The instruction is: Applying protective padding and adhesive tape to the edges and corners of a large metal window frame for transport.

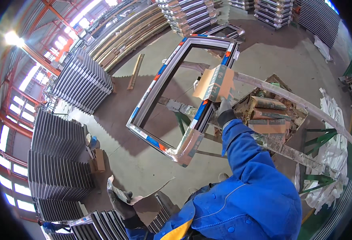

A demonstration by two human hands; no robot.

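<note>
A rectangular window frame (156,85), with blue, orange and white film along its sides, lies across padded support rails. Over its right side is folded a piece of brown cardboard (217,85). My gloved right hand (225,107) grips the lower edge of that cardboard against the frame; part of its fingers is hidden. The near corner is wrapped in cardboard under shiny clear tape (185,149). Low on the left, away from the frame, my gloved left hand (122,203) is closed on what looks like a roll of tape (120,193), with a loose strip trailing to the right.
Support rails (300,102) run to the right on green legs. Between them sits a bin (298,120) of cardboard pieces. Stacks of dark frames (58,138) stand along the left, with more wrapped stacks (188,16) behind. White sheeting (331,150) hangs at the right.
</note>
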